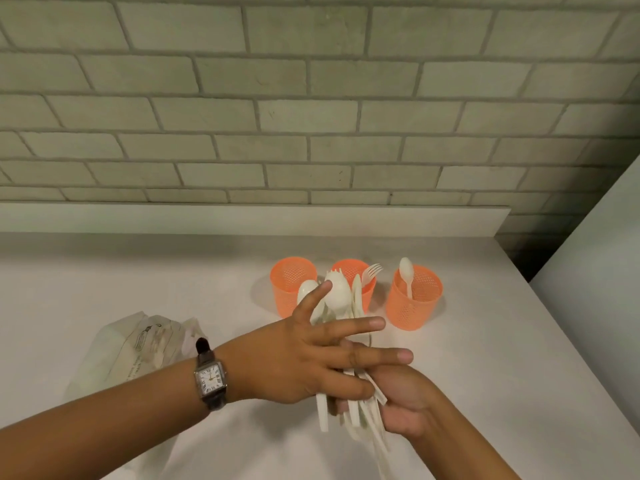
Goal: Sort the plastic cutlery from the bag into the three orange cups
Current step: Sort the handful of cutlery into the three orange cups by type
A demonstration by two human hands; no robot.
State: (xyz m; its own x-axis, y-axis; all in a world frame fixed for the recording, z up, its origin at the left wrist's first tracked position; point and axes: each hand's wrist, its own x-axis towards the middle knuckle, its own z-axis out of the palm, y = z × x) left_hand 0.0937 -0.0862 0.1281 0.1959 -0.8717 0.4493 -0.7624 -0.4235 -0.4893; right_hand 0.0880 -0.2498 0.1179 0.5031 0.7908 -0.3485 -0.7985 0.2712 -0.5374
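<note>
A bundle of white plastic cutlery (pixel 337 297) sits just below the middle of the frame: smooth, glossy spoon bowls and a short-tined head fan out at its top, and flat, straight handles jut from its bottom. The right hand (pixel 403 403) grasps it from beneath, fingers curled round the handles. The left hand (pixel 294 358) lies across the top of the bundle with its fingers straight and splayed, gripping nothing that can be seen.

Right behind the bundle stand three orange cups in a row, round plastic ones with perforated, mesh-like walls. The left cup (pixel 289 289) is partly hidden by the cutlery heads. The middle cup (pixel 370 289) holds a white fork (pixel 372 271), tines up. The right cup (pixel 414 299) holds a white spoon (pixel 406 271), bowl up.

At lower left lies a crumpled, translucent white bag (pixel 138 344) printed with thin line drawings. On the left wrist is a watch (pixel 211 377) with a rectangular face and dark strap. All rests on a matte white counter (pixel 485 358) below a grey brick wall (pixel 311 98)
</note>
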